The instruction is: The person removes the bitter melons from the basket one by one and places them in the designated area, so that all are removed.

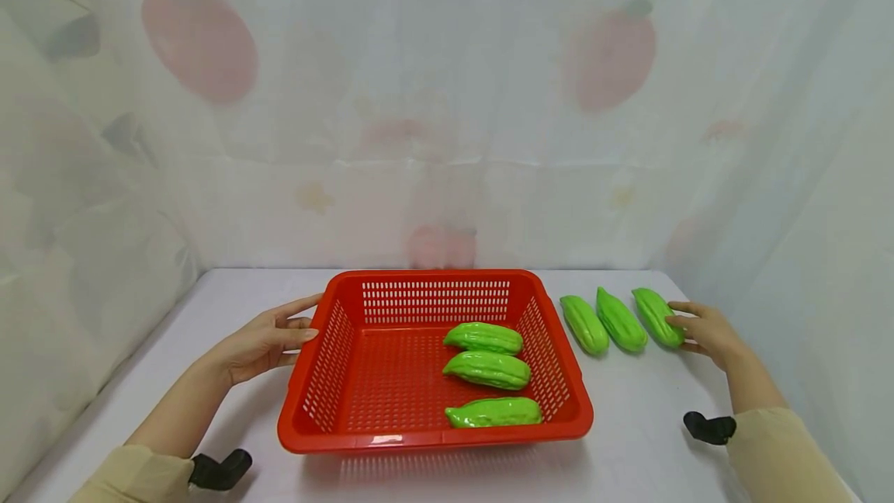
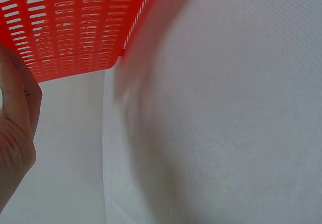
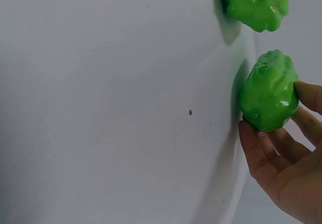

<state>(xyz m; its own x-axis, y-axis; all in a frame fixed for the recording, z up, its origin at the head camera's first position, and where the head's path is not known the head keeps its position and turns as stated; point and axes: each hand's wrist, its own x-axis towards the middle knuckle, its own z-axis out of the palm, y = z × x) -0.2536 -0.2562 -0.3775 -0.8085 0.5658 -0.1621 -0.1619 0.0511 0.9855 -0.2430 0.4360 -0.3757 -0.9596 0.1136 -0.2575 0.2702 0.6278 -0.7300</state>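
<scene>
ok so my right hand point(image 1: 708, 332) covers part of the outermost green veggie point(image 1: 659, 317), and the front rim of the red basket point(image 1: 419, 441) hides the lower side of the nearest veggie inside point(image 1: 496, 413). Both my sleeves point(image 1: 136, 476) run off the bottom of the head view, same as the near end of the surface point(image 1: 649, 425). Left wrist cam chops my left hand point(image 1: 258, 344) at its left edge and the basket up top. Right wrist cam clips the neighbouring veggie point(image 3: 255, 5), plus there's a dark speck point(image 3: 190, 112) too tiny to identify. The curtain prints point(image 1: 202, 45) are just blurry blobs to me.
</scene>
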